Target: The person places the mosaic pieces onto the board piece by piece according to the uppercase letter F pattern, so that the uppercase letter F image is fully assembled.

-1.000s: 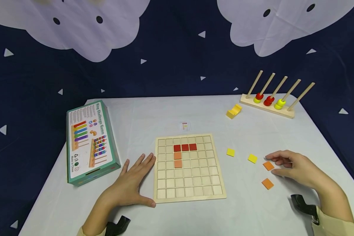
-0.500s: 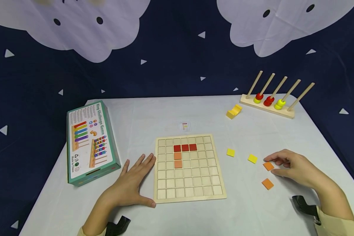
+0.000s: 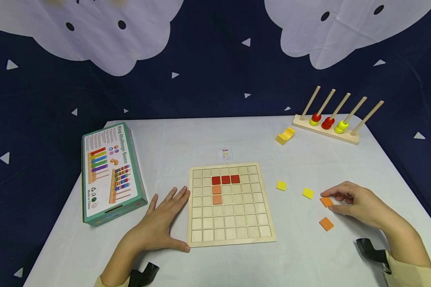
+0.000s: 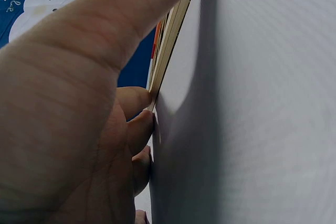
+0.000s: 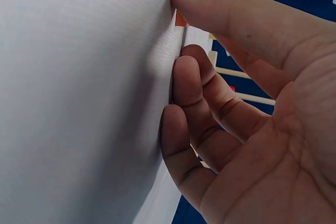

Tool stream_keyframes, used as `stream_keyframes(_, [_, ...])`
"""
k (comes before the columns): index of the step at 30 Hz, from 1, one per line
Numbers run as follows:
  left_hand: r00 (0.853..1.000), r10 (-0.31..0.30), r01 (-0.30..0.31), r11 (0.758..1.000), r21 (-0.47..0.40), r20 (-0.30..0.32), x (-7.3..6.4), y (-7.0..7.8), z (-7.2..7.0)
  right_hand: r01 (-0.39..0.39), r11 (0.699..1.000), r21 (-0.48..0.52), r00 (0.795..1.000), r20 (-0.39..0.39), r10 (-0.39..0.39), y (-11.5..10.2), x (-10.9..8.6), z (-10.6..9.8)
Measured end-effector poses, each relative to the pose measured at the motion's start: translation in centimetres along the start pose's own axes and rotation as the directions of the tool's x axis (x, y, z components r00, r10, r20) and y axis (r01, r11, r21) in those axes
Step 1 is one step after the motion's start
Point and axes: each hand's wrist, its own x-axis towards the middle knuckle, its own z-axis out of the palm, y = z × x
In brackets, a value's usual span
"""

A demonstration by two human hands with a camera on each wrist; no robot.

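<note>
My right hand pinches an orange square tile between thumb and index finger, low over the white table. In the right wrist view the thumb covers part of that orange tile, and the other fingers are bent. A second orange tile lies just nearer, with two yellow tiles farther left. My left hand rests flat with fingers spread, its fingertips and thumb touching the left edge of the wooden grid board. The board holds three red tiles in a row and two orange tiles below.
A small pattern card lies behind the board. At the left stands a green-edged game box. A yellow curved block and a wooden peg stand with red and yellow rings are at the back right.
My right index finger and thumb have shifted slightly left and come onto the orange tile's edges. The left hand and the board have stayed put.
</note>
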Motion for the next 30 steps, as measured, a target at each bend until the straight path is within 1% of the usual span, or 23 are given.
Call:
stream_keyframes(12, [1.000,-0.005,0.005,1.000,-0.001,0.002,-0.03,0.16,-0.08,0.025,1.000,0.000,0.999,0.020,-0.025,0.16,0.27,0.17])
stream_keyframes(22, [1.000,0.001,-0.001,1.000,0.002,0.001,-0.01,0.20,-0.11,0.040,0.999,0.015,0.999,-0.003,-0.040,0.35,0.19,0.31])
stream_keyframes(30, [1.000,0.000,0.000,1.000,-0.002,-0.001,-0.02,0.25,-0.16,0.034,0.999,-0.007,0.999,-0.011,-0.034,0.11,0.19,0.34])
